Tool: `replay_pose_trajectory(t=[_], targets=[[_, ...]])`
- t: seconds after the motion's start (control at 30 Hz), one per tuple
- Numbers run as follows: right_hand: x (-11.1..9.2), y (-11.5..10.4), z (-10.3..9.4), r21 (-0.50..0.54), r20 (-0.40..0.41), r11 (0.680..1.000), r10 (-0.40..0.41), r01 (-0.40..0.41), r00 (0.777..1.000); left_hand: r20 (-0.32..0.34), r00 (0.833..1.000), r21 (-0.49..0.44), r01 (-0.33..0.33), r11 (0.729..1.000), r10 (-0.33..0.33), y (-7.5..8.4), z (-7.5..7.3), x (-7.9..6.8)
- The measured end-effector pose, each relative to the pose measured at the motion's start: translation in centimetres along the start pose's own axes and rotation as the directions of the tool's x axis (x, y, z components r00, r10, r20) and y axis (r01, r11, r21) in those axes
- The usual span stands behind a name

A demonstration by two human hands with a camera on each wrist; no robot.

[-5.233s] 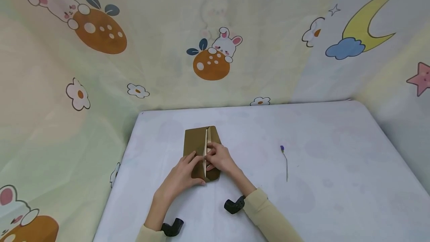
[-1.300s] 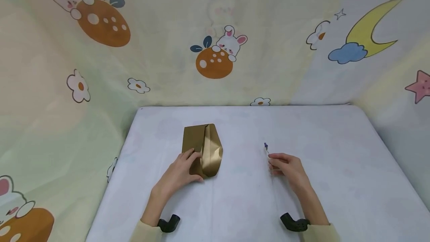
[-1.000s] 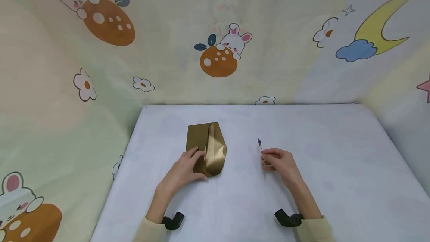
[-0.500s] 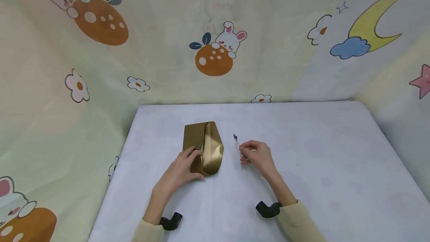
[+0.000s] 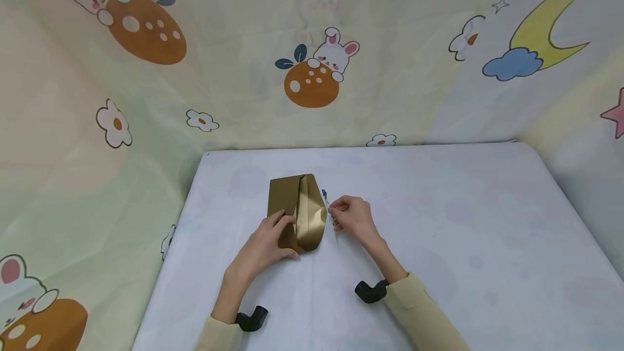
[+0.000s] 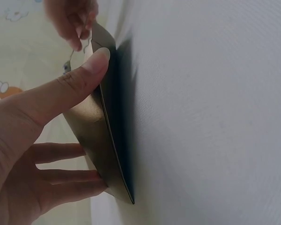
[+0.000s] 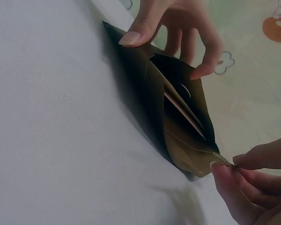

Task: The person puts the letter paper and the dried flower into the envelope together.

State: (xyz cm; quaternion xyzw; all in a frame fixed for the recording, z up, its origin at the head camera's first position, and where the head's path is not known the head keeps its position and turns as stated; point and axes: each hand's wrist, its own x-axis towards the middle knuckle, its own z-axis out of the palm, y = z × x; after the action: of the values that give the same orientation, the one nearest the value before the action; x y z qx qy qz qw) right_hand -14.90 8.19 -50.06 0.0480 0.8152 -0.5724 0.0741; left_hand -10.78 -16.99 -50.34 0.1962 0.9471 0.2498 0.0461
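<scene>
A gold envelope point(image 5: 285, 193) with its flap point(image 5: 313, 221) folded out to the right sits left of the table's middle. My left hand point(image 5: 262, 244) grips it at the near edge, thumb on one side and fingers spread on the other. In the right wrist view the envelope's mouth gapes, and a pale paper edge point(image 7: 185, 110) shows inside. My right hand point(image 5: 355, 220) pinches the thin stem point(image 7: 223, 160) of a small purple flower point(image 5: 324, 194) between thumb and index finger. The flower is right beside the flap's outer edge, its head pointing away from me.
A white cloth covers the table point(image 5: 463, 221). Behind it and to the left hangs a curtain point(image 5: 234, 58) printed with rabbits, flowers and a moon. A black wrist camera point(image 5: 252, 319) sits on the left wrist, another black camera point(image 5: 371, 291) on the right.
Earlier the flower lay on the table at right while both hands were at the envelope. The right hand has since picked it up and carried it left to the flap. The left hand has stayed.
</scene>
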Motion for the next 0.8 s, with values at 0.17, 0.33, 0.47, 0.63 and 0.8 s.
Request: replay_pose_trajectory(t=[0.17,0.33,0.47,0.63,0.8], targets=[[0.8,-0.3,1.6,-0.087,0.039,0.996,-0.034,0.037,0.999,-0.001,1.0,-0.008,-0.006,1.0,0.006,-0.1,0.0,0.0],[1.5,-0.4,3.2,-0.192,0.042,0.978,-0.073,0.08,0.996,0.004,1.0,-0.009,-0.004,1.0,0.004,-0.2,0.0,-0.1],[1.9,-0.7,4.3,-0.204,0.027,0.976,-0.077,0.081,0.997,0.003,1.0,-0.012,-0.002,1.0,0.002,-0.2,-0.1,-0.1],[2.1,-1.0,5.3,-0.263,0.035,0.959,-0.097,0.102,0.995,-0.006,1.0,-0.029,-0.01,1.0,0.01,-0.2,-0.1,-0.1],[2.1,-1.2,5.9,-0.304,0.049,0.946,-0.103,0.114,0.993,-0.007,1.0,-0.023,-0.008,1.0,0.008,-0.4,0.0,-0.1]])
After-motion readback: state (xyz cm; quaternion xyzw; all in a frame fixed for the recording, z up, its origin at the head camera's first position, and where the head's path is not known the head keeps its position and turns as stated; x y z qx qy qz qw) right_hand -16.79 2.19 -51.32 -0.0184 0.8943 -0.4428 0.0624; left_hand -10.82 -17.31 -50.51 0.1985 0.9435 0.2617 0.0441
